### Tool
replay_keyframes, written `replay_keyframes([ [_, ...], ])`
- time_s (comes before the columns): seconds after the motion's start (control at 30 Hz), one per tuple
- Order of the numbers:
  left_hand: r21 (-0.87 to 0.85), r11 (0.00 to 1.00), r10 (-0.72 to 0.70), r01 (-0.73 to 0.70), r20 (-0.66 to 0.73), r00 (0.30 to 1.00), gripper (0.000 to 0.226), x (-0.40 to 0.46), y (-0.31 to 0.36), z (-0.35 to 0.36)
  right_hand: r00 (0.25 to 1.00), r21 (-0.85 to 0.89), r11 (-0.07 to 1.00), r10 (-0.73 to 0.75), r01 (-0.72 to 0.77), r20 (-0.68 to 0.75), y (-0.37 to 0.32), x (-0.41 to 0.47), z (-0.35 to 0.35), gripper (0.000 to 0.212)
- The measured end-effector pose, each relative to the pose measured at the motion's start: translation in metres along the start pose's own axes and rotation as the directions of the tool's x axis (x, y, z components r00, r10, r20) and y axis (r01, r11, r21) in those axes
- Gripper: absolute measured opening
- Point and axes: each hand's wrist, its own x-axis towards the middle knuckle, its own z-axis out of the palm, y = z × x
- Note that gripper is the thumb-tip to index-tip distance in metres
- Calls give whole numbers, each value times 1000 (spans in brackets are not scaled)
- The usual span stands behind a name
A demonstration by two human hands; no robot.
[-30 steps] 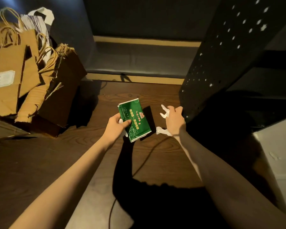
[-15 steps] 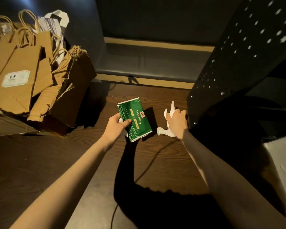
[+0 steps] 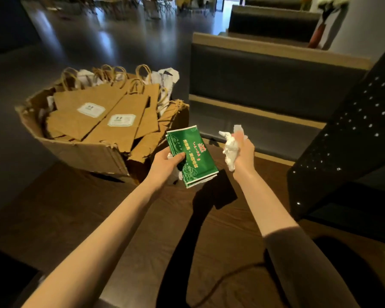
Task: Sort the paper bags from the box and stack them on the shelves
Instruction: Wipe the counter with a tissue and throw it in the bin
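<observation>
My left hand point(image 3: 167, 165) grips a small stack of flat green paper bags point(image 3: 191, 156) with red and gold print, thumb on top, above the dark wooden table point(image 3: 76, 214). A bit of white paper shows under that hand. My right hand point(image 3: 242, 154) holds a crumpled white paper point(image 3: 231, 147), lifted off the table. To the left a torn cardboard box point(image 3: 80, 152) stands on the table, filled with several brown paper bags point(image 3: 111, 114) with twisted handles and white labels. A black perforated shelf side panel point(image 3: 347, 138) rises at the right.
A dark upholstered bench point(image 3: 265, 81) with light wood trim runs behind the table. White crumpled paper point(image 3: 165, 76) sticks out of the box's far side. A thin cable point(image 3: 220, 283) lies over the table near me. Beyond is a glossy dark floor.
My right hand picked the crumpled white paper up off the table and raised it. My view tilted up, bringing the whole box and bench into sight. The left hand kept its grip on the green bags.
</observation>
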Motion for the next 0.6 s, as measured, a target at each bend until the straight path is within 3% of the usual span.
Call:
replay_keyframes([
  [0.07, 36, 999, 19, -18, -28, 999, 27, -9, 9, -28, 997, -90, 993, -76, 74, -16, -1, -13, 34, 50],
  [0.17, 50, 999, 12, -8, -85, 996, 27, -20, 17, -78, 1000, -62, 998, 28, -28, 4, 0, -34, 85, 64],
  [0.3, 97, 994, 59, -41, -182, 982, 26, -27, 15, -151, 992, 11, 1000, 26, -28, 122, 10, -62, 150, 45],
  [0.37, 107, 994, 41, -17, -231, 972, 25, -33, 11, -189, 982, 114, 985, 114, -132, 151, 17, -78, 185, 39],
  [0.43, 106, 994, 5, 26, -280, 960, 25, -41, 7, -224, 950, 221, 938, 216, -265, 225, 19, -98, 218, 53],
  [0.5, 84, 995, -22, 50, -306, 952, 25, -49, 1, -258, 914, 211, 932, 211, -295, 346, 27, -114, 253, 52],
  [0.6, -11, 998, -68, 69, -349, 935, 17, -62, -13, -307, 893, 152, 959, 158, -241, 421, 48, -138, 296, 31],
])
